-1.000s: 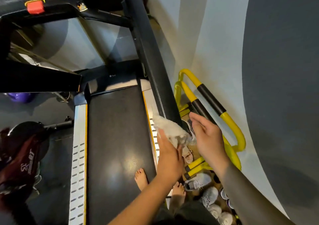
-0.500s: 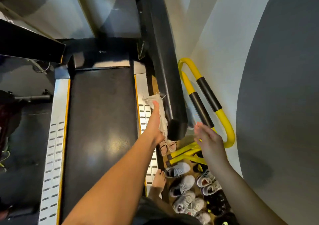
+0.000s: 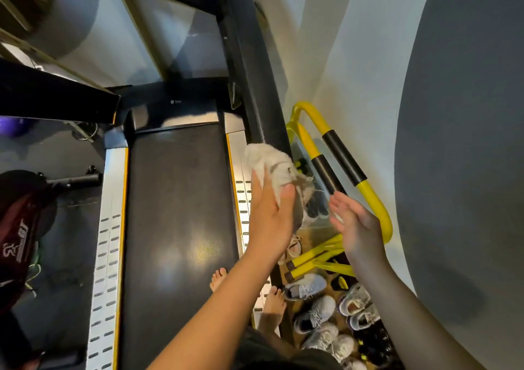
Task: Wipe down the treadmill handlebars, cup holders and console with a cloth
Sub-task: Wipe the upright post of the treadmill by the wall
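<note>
Pressing the cloth (image 3: 272,162) against the near end of the right handlebar (image 3: 255,80), I keep my left hand (image 3: 269,219) flat over it, fingers (image 3: 256,179) and thumb clamped on the bunched fabric so it wraps the bar's rounded end rather than sliding off. That end overhangs the right side rail of the treadmill deck (image 3: 175,199), so I lean across the belt to reach it. My right hand (image 3: 354,227) hovers just beside the bar's outer side, fingers spread wide and holding nothing; I judge it is ready to steady the cloth. Console and cup holders lie beyond the top edge, out of sight.
</note>
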Demonstrator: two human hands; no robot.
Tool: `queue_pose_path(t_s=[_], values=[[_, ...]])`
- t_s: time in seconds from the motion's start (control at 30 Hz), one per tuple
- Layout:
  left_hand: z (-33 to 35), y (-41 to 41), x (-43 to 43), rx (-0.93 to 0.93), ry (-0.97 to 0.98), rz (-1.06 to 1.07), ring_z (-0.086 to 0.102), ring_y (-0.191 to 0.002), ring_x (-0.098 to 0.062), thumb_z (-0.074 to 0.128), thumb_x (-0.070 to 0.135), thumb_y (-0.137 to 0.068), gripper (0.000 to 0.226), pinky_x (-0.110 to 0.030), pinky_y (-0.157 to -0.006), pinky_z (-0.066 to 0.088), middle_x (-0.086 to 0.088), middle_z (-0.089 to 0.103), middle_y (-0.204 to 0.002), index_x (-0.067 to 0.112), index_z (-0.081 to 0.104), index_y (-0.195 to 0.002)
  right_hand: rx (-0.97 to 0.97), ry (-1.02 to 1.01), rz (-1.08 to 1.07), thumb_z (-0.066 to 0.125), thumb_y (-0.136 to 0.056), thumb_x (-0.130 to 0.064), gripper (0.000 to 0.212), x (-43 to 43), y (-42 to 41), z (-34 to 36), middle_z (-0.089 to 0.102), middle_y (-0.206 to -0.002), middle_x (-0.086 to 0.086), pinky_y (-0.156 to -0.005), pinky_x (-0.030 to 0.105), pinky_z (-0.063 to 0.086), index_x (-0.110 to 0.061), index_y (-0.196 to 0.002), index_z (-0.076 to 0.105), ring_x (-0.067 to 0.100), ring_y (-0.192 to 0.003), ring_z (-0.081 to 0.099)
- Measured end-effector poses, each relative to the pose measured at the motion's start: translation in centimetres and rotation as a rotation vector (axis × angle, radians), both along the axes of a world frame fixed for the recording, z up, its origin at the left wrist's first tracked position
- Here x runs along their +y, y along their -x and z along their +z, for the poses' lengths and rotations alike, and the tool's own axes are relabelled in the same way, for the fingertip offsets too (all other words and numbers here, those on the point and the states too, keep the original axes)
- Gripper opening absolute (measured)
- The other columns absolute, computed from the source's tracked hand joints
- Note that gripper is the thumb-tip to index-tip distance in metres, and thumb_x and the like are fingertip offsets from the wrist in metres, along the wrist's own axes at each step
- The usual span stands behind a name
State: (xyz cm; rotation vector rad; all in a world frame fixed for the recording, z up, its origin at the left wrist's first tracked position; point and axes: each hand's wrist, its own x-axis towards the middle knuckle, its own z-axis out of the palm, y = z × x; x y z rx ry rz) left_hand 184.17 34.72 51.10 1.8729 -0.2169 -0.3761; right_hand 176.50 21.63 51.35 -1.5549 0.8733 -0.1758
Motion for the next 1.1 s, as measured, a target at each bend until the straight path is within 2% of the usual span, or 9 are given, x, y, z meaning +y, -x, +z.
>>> queue_pose_path(t_s=[0.07, 0.17, 0.27, 0.37, 0.47, 0.63, 0.77, 0.9, 1.1], values=[[0.1, -1.8, -1.1, -0.206, -0.231, -0.097, -0.005, -0.151, -0.020, 0.030, 0.053, -0.100, 0.051, -0.041, -0.122, 0.010, 0.004, -0.010, -0.163, 0.039, 0.031, -0.150, -0.055, 0.100, 0.033, 0.047, -0.102, -0.026, 0.031, 0.0, -0.8, 2.0, 0.064, -0.125, -0.009, -0.101, 0.033, 0.048, -0.024, -0.129, 0.060, 0.004, -0.116, 0.059], [-0.2, -4.1, -2.3, -0.532, -0.659, -0.210, -0.015, -0.147, -0.041, 0.027, 0.048, -0.103, 0.044, -0.062, -0.115, -0.003, -0.005, 0.001, -0.165, 0.037, 0.052, -0.137, -0.177, 0.311, 0.094, 0.048, -0.101, -0.017, 0.032, 0.5, -2.2, 5.2, 0.061, -0.121, -0.017, -0.088, 0.006, 0.044, -0.021, -0.131, 0.059, -0.012, -0.109, 0.056], [0.6, -6.2, -3.3, -0.690, -0.839, -0.382, -0.016, -0.147, -0.042, 0.030, 0.047, -0.101, 0.043, -0.067, -0.113, -0.009, -0.003, 0.012, -0.164, 0.036, 0.060, -0.130, -0.216, 0.356, 0.213, 0.046, -0.101, -0.016, 0.034, 1.5, -4.1, 6.2, 0.058, -0.124, -0.020, -0.088, 0.002, 0.041, -0.024, -0.132, 0.058, -0.014, -0.113, 0.052], [0.8, -6.6, -1.8, -0.573, -0.473, -0.353, -0.005, -0.151, -0.027, 0.037, 0.033, -0.098, 0.047, -0.060, -0.119, 0.000, -0.002, 0.020, -0.162, 0.026, 0.048, -0.142, -0.140, 0.258, 0.320, 0.038, -0.104, -0.028, 0.037, 2.4, -5.7, 5.0, 0.050, -0.141, -0.016, -0.095, 0.008, 0.039, -0.035, -0.138, 0.049, -0.005, -0.126, 0.045], [0.2, -5.9, 2.5, -0.220, -0.043, -0.182, 0.012, -0.149, -0.005, 0.046, 0.015, -0.094, 0.061, -0.031, -0.122, 0.015, 0.007, 0.019, -0.161, 0.021, 0.030, -0.152, -0.080, 0.345, 0.473, 0.032, -0.105, -0.031, 0.040, 3.4, -6.9, 3.1, 0.032, -0.154, -0.015, -0.117, 0.029, 0.027, -0.038, -0.145, 0.038, 0.000, -0.142, 0.024], [-0.2, -5.6, 4.6, -0.097, -0.014, -0.151, 0.021, -0.142, 0.004, 0.046, 0.003, -0.098, 0.057, -0.011, -0.116, 0.017, 0.008, 0.027, -0.157, 0.019, 0.031, -0.151, 0.216, 0.887, 0.781, 0.027, -0.104, -0.034, 0.064, 4.6, -10.5, 1.2, -0.030, -0.157, -0.009, -0.120, 0.047, 0.003, -0.047, -0.145, -0.020, 0.019, -0.146, -0.026], [0.4, -7.7, 4.9, -0.087, -0.059, -0.041, 0.025, -0.138, 0.003, 0.045, 0.005, -0.098, 0.052, 0.005, -0.102, 0.012, 0.003, 0.033, -0.156, 0.017, 0.041, -0.149, 0.320, 0.943, 0.778, 0.026, -0.104, -0.038, 0.063, 3.7, -17.3, 2.0, -0.030, -0.157, -0.005, -0.121, 0.051, 0.005, -0.044, -0.147, -0.019, 0.027, -0.147, -0.021], [1.1, -9.9, 6.2, -0.117, -0.031, 0.004, 0.025, -0.129, 0.012, 0.046, 0.006, -0.100, 0.048, 0.004, -0.103, 0.016, 0.017, 0.036, -0.142, 0.022, 0.045, -0.145, 0.227, 0.963, 0.643, 0.030, -0.102, -0.039, 0.060, 3.5, -22.6, 2.2, -0.011, -0.163, -0.003, -0.121, 0.048, 0.013, -0.040, -0.153, -0.003, 0.027, -0.149, -0.005], [0.2, -13.9, 7.5, -0.035, 0.010, 0.083, 0.039, -0.137, -0.011, 0.048, 0.015, -0.100, 0.045, -0.033, -0.116, 0.031, 0.003, 0.042, -0.151, 0.019, 0.048, -0.144, 0.296, 1.109, 0.588, 0.049, -0.095, -0.034, 0.074, 4.6, -22.4, 1.9, -0.006, -0.163, -0.002, -0.116, 0.048, 0.026, -0.038, -0.153, 0.003, 0.031, -0.147, 0.006]])
